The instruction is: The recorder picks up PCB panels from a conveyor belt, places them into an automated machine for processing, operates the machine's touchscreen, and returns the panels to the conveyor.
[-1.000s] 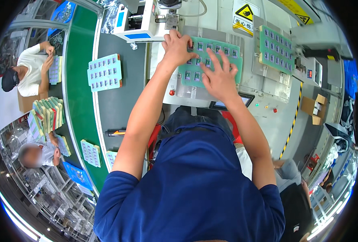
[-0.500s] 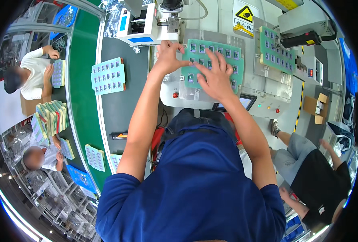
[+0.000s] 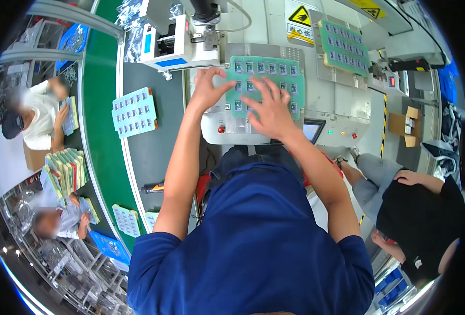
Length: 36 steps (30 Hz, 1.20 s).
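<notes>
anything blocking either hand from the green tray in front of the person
Nothing visible does: the left hand is at the left edge of the green tray, the right hand over its lower middle.

Downward head-height view (wide fisheye)

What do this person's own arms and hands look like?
The left hand and right hand look ungloved, and both wrists and forearms are bare. Short, dark blue sleeves cover the upper arms and end above the elbows, matching the shirt.
</notes>
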Available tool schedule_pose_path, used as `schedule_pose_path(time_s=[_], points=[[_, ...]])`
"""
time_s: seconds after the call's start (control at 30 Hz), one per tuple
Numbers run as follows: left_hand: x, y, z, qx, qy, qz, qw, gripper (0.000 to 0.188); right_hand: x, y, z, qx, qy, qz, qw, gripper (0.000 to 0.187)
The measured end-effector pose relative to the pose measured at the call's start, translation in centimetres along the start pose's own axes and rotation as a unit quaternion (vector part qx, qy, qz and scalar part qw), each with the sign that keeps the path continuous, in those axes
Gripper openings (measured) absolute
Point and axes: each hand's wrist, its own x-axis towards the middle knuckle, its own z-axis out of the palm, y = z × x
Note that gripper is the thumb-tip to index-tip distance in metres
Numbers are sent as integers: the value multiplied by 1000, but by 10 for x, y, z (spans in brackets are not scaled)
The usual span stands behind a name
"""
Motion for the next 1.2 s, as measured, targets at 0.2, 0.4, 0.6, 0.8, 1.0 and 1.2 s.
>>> schedule_pose_path(time_s=[0.2,0.4,0.6,0.8,1.0,1.2], points=[[-44,3,3,96,-13,170,981,35,-9,-12,12,-39,14,3,999,32],[-51,-11,12,117,-20,150,981,28,-12,-20,23,-82,27,5,996,30],[-36,-27,6,87,-31,205,974,20,-22,-24,17,-75,61,-2,995,43],[-34,-39,4,105,55,207,971,25,-32,-37,19,-36,40,-15,998,33],[-21,-60,42,157,125,199,959,44,-55,-17,39,-94,104,22,990,44],[-52,-25,43,86,84,-21,993,48,-68,-28,30,-72,65,56,994,45]])
